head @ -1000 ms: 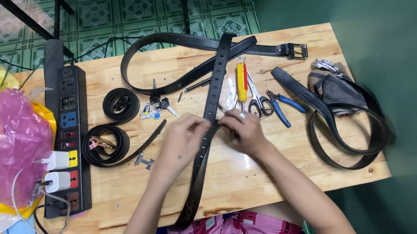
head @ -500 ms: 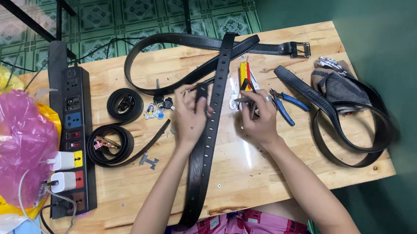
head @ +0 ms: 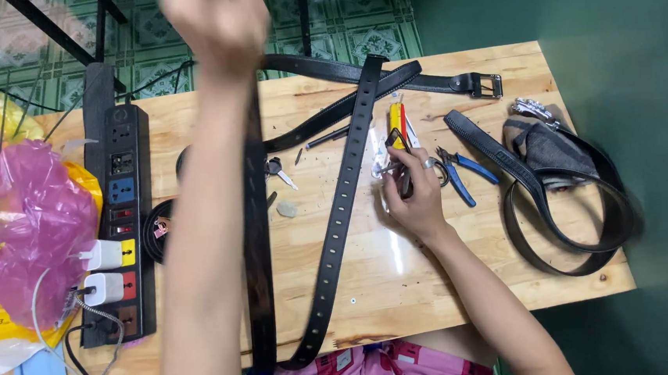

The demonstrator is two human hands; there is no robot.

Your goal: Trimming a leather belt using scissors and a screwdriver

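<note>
Hanging: strap (head: 257,240), dark and blurred, dropping from raised left hand (head: 216,19) down past table edge.
Left hand: lifted high toward camera, blurred; fist seemingly shut over strap's top end, finger detail too smeared to be sure.
Left forearm: crossing table's left half, hiding part of what lies beneath.
Right hand (head: 417,193): resting on table (head: 450,281), fingers curled narrow around scissors (head: 403,163), thumb and forefinger pinched at handles.
Scissors: touching fingertips, blades pointing away, lying over clear plastic sheet (head: 386,199).
Punched belt (head: 343,210): flat on table, running from near edge up to far side, just left of right hand, not touched.
Pliers (head: 462,174): blue handles, just right of right hand's knuckles.
Yellow tool (head: 397,120): beyond scissors, near punched belt's upper part.
Looped belt (head: 563,211): right side of table, curled in ring, well apart from both hands.
Grey pouch (head: 539,146): far right, within loop's upper end.
Buckled belt (head: 420,80): far edge, buckle at right end.
Keys (head: 278,172): between arm and punched belt.
Power strip (head: 117,226): left edge, two white plugs seated.
Pink bag (head: 27,224): left of power strip.
</note>
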